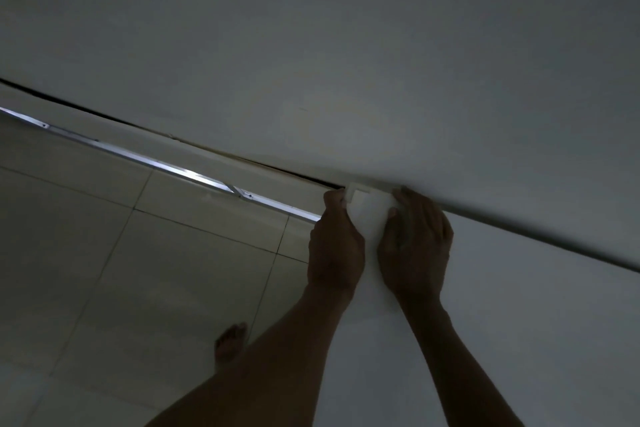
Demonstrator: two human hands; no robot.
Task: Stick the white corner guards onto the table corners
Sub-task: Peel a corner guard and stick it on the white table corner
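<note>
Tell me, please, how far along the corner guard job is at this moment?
Nothing finished is visible. In hand: both hands, left hand and right hand, press a white corner guard onto the far corner of the white table by the wall. Left: letting go here; the other corners are out of view.

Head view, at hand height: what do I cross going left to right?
Tiled floor → metal strip → left hand → white corner guard → right hand → white table top.

Wall [346, 45] blocks behind table corner [367, 204]; open floor [138, 253] on left.
</note>
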